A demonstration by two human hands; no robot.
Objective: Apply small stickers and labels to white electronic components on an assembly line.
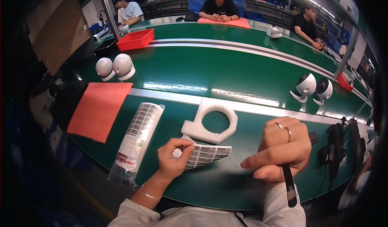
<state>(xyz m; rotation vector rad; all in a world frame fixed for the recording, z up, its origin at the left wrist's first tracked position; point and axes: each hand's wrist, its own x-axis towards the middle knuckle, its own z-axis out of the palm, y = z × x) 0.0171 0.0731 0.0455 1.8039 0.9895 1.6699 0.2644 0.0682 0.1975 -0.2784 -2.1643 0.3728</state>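
Note:
My left hand [173, 156] pinches the left edge of a sheet of stickers [208, 155], silver-grey labels with dark print in rows. The sheet is tilted and curls at its edges. To the right of the sheet, apart from it, my right hand [283, 146] hovers above the green bench. Its index finger and thumb are apart with nothing visible between them; the other fingers are curled in. A black strap [289, 186] crosses the right wrist. Just beyond the sheet lies a white foam holder [233, 124] with a round hole.
A clear bag of label sheets [139, 134] and an orange foam mat [99, 109] lie left. White round cameras [123, 65] stand far left, black-and-white ones [306, 85] at right. Black cables [335, 146] lie right. A red tray [136, 39] and several people are across the bench.

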